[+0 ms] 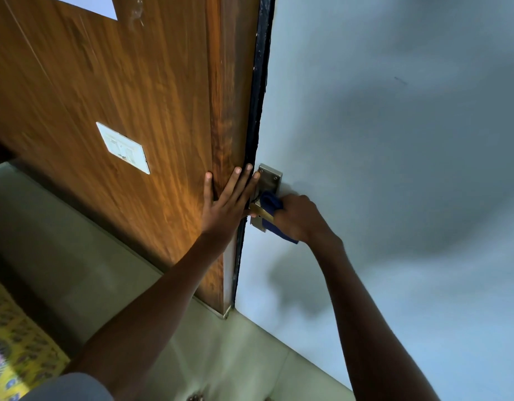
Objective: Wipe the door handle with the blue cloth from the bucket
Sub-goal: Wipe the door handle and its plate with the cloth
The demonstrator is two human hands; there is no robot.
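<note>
The door handle [260,211] is a brass lever on a silver metal backplate [269,180], fixed to the pale blue-grey door [394,140]. My right hand [300,219] is closed around the blue cloth [271,202] and presses it onto the lever, hiding most of the lever. A tail of the cloth hangs below that fist. My left hand [225,205] lies flat with fingers spread against the wooden panel [120,96], its fingertips reaching the black door edge [257,111] beside the backplate. No bucket is in view.
A white switch plate [122,147] sits on the wooden panel to the left. The floor [76,256] is pale tile. A yellow patterned fabric [15,342] lies at the lower left corner. The door fills the right side.
</note>
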